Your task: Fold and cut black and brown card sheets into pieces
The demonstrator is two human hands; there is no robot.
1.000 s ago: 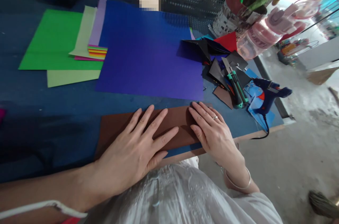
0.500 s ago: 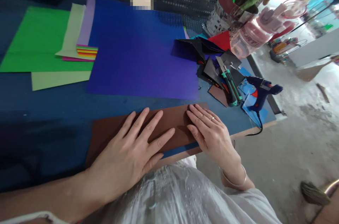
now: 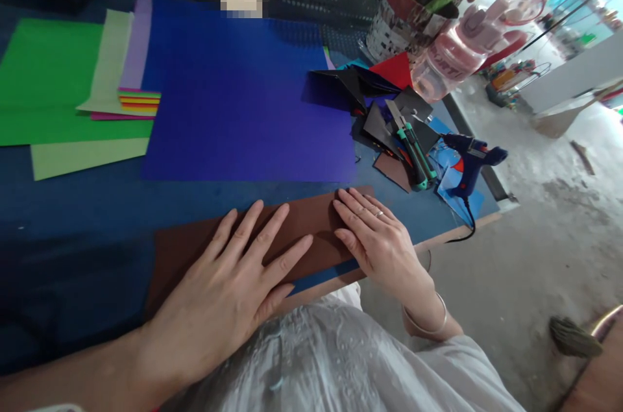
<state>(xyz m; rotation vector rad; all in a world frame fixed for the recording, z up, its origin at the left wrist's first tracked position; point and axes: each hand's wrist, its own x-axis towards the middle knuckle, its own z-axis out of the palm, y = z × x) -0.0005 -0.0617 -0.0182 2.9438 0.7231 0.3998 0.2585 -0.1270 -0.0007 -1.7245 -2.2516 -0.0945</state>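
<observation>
A long brown paper strip (image 3: 311, 220) lies along the near edge of the blue table (image 3: 73, 217). My left hand (image 3: 228, 289) rests flat on its middle, fingers spread. My right hand (image 3: 377, 240), wearing a ring, lies flat on the strip's right end with fingers stretched out. Neither hand holds anything. A large dark blue sheet (image 3: 243, 94) lies just beyond the strip.
Green (image 3: 43, 74), pale green and lilac sheets with a small coloured stack (image 3: 139, 102) lie at the far left. Dark paper scraps (image 3: 370, 100), a green utility knife (image 3: 413, 146) and a blue glue gun (image 3: 470, 159) sit at the right. A tin with sticks (image 3: 402, 19) and plastic jars (image 3: 448, 61) stand behind.
Both hands stay flat on the brown strip. The view has drifted, so everything sits a little further left in the picture.
</observation>
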